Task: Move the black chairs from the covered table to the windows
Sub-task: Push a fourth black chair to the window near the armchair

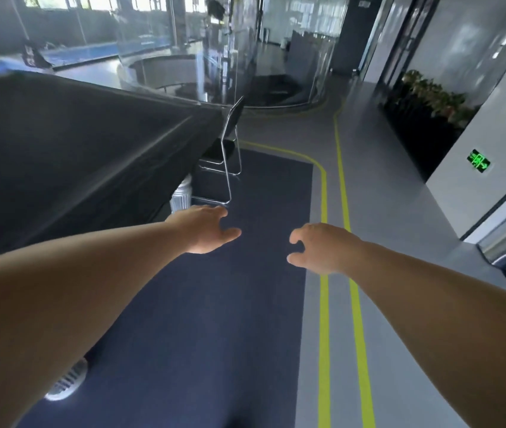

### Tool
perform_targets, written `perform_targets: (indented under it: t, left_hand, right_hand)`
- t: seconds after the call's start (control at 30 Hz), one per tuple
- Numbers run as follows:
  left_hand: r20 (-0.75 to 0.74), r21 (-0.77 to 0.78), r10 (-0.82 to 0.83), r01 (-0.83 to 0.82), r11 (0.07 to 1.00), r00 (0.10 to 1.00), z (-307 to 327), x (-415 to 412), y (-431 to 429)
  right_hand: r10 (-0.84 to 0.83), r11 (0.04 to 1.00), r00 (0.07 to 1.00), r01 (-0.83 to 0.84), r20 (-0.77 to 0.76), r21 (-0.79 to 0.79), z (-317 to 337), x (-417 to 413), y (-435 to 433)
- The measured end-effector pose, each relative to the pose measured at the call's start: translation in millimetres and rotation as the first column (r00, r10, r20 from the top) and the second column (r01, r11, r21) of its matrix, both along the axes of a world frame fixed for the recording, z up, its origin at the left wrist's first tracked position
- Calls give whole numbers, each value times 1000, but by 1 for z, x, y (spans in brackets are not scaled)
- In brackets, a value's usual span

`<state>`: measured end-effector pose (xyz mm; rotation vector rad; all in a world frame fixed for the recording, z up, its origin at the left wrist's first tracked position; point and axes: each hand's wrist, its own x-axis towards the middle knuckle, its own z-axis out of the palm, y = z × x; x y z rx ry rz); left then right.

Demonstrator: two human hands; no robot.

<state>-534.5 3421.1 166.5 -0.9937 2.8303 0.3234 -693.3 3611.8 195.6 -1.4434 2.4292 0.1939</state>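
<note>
Left hand [205, 228] and right hand [319, 248]: both reaching forward, fingers loose, gripping nothing. Black chair [228, 140]: sitting beside the covered table [75, 156] (no others showing), awaiting carrying. Windows [97, 1]: lying well beyond.

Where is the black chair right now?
The black chair stands upper centre-left in the head view, at the far corner of the black-covered table, on the far end of the dark blue carpet, left of the yellow floor lines.
</note>
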Motion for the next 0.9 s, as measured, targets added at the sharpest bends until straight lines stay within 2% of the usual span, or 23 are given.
perform_targets:
  t: [0.2,0.43,0.57,0.73,0.9]
  left_hand:
    - [30,64,20,-21,998,999,9,-185,-142]
    - [82,37,53,-56,998,995,-20,-410,-322]
    - [47,34,117,-119,992,992,-21,-529,-431]
    - [7,64,192,-192,979,981,-22,-633,-551]
    - [-16,65,259,-257,964,966,-49,-736,-694]
  right_hand:
    - [18,1000,1000,-18,21,13,16,-192,-148]
    - [60,998,998,-61,28,2,-15,-434,-338]
    - [85,996,996,-86,40,17,-12,-558,-445]
    - [160,986,986,-162,38,46,-6,-676,-579]
    - [235,969,970,-238,56,63,-32,-786,-728]
